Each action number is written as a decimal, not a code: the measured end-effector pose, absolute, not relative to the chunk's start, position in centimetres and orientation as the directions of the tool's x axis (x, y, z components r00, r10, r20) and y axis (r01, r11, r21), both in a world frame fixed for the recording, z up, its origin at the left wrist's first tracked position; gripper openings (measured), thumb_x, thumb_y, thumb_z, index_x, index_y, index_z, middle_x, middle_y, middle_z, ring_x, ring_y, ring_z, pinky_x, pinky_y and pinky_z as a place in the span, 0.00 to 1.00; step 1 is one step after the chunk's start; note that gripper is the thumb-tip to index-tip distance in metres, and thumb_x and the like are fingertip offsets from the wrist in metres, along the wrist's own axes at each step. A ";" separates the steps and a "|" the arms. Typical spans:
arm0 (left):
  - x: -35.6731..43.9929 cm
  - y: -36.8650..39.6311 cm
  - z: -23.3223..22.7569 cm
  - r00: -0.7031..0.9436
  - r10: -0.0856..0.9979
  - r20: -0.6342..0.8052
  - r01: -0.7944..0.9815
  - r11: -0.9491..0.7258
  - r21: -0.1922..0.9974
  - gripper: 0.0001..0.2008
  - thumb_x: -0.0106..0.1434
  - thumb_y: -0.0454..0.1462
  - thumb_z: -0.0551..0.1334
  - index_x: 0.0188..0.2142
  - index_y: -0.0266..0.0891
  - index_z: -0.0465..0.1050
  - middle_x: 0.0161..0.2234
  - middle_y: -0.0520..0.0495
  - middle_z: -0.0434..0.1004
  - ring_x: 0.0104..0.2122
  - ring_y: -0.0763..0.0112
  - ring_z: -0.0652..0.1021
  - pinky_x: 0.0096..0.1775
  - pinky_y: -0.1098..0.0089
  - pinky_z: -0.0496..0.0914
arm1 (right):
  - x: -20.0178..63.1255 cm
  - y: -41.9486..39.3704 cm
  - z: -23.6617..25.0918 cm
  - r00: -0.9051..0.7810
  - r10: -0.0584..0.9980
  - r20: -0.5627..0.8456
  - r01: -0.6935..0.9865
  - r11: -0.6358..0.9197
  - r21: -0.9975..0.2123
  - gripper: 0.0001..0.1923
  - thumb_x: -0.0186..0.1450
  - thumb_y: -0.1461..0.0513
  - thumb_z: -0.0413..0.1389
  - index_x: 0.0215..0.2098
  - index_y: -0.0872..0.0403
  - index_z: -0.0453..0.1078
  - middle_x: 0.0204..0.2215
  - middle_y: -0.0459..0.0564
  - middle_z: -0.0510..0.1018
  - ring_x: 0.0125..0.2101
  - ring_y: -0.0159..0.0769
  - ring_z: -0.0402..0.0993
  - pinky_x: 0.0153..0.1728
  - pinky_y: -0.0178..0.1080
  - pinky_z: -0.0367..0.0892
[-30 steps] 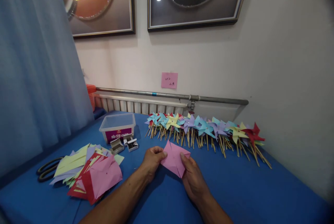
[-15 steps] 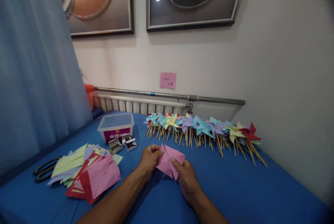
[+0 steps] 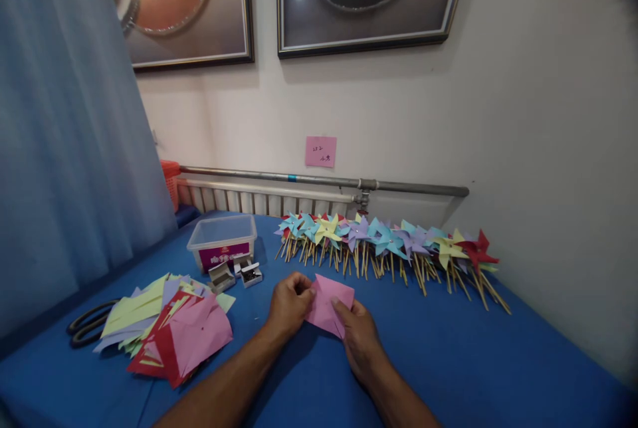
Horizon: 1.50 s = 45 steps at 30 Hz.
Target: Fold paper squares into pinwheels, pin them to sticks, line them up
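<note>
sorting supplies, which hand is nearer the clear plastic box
Left. The left hand sits just right of and below the clear plastic box; the right hand is farther right.

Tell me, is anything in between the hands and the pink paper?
No. The left hand and right hand both grip the pink paper directly, above the blue table. Nothing visible sits between them.

Two bare forearms w/ no sleeves in view, entering from 6 o'clock. Left hand (image 3: 288,305) at approx 11 o'clock of right hand (image 3: 359,338). No gloves, rings, watch or wristbands on either. Short nails, knuckles showing on both. Forearms bare right down to frame edge.
</note>
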State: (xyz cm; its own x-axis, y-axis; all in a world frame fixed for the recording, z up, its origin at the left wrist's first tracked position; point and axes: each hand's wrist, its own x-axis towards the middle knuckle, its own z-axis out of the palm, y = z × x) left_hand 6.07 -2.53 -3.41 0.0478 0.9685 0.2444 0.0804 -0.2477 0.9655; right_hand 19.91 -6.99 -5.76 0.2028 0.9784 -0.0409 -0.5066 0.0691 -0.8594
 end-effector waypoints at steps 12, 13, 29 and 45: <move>5.5 -3.7 -3.4 0.355 0.643 0.679 0.497 -0.745 0.446 0.11 0.60 0.26 0.56 0.31 0.40 0.75 0.32 0.46 0.77 0.36 0.66 0.76 0.39 0.68 0.66 | 20.0 -6.8 -5.8 0.236 0.969 -0.071 -0.485 0.054 -0.873 0.23 0.46 0.52 0.74 0.35 0.55 0.77 0.23 0.48 0.83 0.34 0.49 0.83 0.32 0.42 0.75; 5.5 -3.7 -3.5 0.367 0.630 0.684 0.502 -0.754 0.425 0.11 0.61 0.27 0.56 0.32 0.40 0.75 0.33 0.45 0.78 0.36 0.66 0.76 0.40 0.68 0.66 | 20.0 -6.8 -5.8 0.238 0.969 -0.069 -0.487 0.057 -0.872 0.23 0.46 0.51 0.74 0.34 0.55 0.77 0.23 0.48 0.83 0.33 0.49 0.83 0.32 0.42 0.75; 5.4 -4.2 -2.8 0.437 0.580 0.688 0.485 -0.796 0.363 0.09 0.62 0.30 0.58 0.35 0.40 0.78 0.37 0.44 0.79 0.38 0.65 0.76 0.42 0.65 0.65 | 20.8 -6.5 -6.0 0.306 0.951 0.033 -0.241 0.111 -0.964 0.20 0.49 0.55 0.70 0.37 0.53 0.77 0.28 0.48 0.84 0.28 0.45 0.80 0.31 0.41 0.72; 5.9 -2.9 -2.6 0.311 0.950 0.010 -0.025 -0.002 1.000 0.13 0.42 0.41 0.69 0.20 0.39 0.66 0.17 0.58 0.64 0.20 0.78 0.61 0.25 0.72 0.54 | 20.3 -7.9 -3.9 0.220 0.942 0.252 0.123 0.229 -0.965 0.14 0.58 0.54 0.62 0.39 0.52 0.75 0.29 0.47 0.81 0.29 0.41 0.74 0.31 0.39 0.70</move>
State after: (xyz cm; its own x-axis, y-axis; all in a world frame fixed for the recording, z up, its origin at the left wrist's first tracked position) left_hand 5.95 -2.89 -2.57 0.3108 0.9504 0.0101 -0.0254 -0.0023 0.9997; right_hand 20.33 -7.91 -3.89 0.2199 0.9424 0.2521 0.1233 0.2295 -0.9655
